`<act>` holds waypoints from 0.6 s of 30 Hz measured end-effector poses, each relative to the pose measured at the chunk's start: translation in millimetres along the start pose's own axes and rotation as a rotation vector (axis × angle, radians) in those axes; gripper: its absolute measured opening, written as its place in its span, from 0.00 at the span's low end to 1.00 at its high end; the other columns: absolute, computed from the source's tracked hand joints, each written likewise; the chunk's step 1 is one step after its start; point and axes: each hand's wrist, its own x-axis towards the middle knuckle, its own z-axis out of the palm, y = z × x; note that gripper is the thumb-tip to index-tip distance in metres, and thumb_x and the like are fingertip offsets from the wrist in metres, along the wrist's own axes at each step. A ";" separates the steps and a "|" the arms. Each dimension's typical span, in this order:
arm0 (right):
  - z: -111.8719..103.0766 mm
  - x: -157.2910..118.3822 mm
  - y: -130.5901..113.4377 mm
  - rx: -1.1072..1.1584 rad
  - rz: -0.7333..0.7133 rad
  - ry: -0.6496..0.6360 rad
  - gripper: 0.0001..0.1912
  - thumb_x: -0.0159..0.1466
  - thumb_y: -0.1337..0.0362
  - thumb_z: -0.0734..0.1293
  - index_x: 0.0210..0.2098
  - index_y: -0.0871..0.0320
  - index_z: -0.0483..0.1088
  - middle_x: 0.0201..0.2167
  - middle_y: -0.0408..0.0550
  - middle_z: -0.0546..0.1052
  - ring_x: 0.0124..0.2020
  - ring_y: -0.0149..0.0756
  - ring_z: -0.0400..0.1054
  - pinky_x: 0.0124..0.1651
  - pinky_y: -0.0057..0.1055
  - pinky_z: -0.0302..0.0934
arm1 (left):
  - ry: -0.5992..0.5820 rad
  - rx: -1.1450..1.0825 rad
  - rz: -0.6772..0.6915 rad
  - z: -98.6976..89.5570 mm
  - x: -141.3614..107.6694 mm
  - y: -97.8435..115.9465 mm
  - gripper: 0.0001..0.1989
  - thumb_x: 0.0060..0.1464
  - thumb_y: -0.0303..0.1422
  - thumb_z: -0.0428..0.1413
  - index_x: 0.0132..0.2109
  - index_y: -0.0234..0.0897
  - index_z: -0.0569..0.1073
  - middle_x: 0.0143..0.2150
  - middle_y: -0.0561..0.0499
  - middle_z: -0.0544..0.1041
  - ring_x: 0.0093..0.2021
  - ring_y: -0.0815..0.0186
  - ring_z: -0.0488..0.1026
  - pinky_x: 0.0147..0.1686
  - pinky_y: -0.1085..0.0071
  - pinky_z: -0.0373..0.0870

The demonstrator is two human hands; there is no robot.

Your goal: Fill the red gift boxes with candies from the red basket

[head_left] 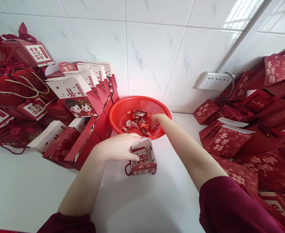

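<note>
A small red and white candy box [143, 157] stands open on the white surface in front of me, with a red cord handle. Inside it lies a red and white piece with a double-happiness print. My left hand [119, 147] is closed on the box's left side, thumb over the near part of the rim and fingers at the back. Behind the box is a red plastic basket [140, 98] holding wrapped candies [139, 121]. My right hand [159, 119] reaches down into the basket's right side, fingers bent together among the candies. What its fingertips hold is hidden.
Open red and white cartons [79, 90] stand in a row on the left, beside red gift boxes [27, 51]. Red gift bags [230, 139] crowd the right side. A white power strip [215, 81] is against the tiled wall [152, 55] behind.
</note>
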 end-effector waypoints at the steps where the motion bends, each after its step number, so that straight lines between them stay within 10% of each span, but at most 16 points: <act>1: -1.2 -0.7 -1.1 -0.002 0.012 -0.036 0.16 0.69 0.58 0.66 0.51 0.61 0.70 0.48 0.51 0.75 0.44 0.38 0.73 0.47 0.41 0.70 | -0.004 -0.004 0.004 -0.9 -0.2 0.3 0.27 0.52 0.40 0.60 0.59 0.46 0.71 0.61 0.49 0.72 0.58 0.54 0.71 0.49 0.66 0.68; 8: -17.4 -38.4 -10.6 0.157 -0.084 0.149 0.15 0.58 0.54 0.74 0.34 0.60 0.73 0.36 0.51 0.78 0.36 0.38 0.72 0.38 0.32 0.65 | 0.004 -0.002 0.005 -2.3 -1.5 -2.4 0.27 0.50 0.40 0.62 0.58 0.44 0.73 0.63 0.47 0.71 0.60 0.51 0.70 0.47 0.66 0.70; 12: -3.4 -88.0 -15.6 0.341 -0.217 0.358 0.24 0.67 0.42 0.59 0.38 0.58 0.69 0.35 0.49 0.78 0.35 0.35 0.72 0.35 0.30 0.64 | 0.063 -0.033 0.045 -4.3 -1.7 -5.0 0.20 0.55 0.41 0.60 0.54 0.43 0.76 0.58 0.49 0.75 0.56 0.56 0.73 0.52 0.66 0.68; 18: 19.0 -137.0 -35.8 1.204 -0.551 0.299 0.22 0.60 0.44 0.70 0.33 0.57 0.64 0.22 0.41 0.74 0.20 0.31 0.71 0.25 0.28 0.68 | 0.428 -0.303 -0.095 -5.2 3.1 0.5 0.16 0.59 0.48 0.56 0.38 0.39 0.77 0.38 0.52 0.80 0.39 0.64 0.77 0.38 0.72 0.72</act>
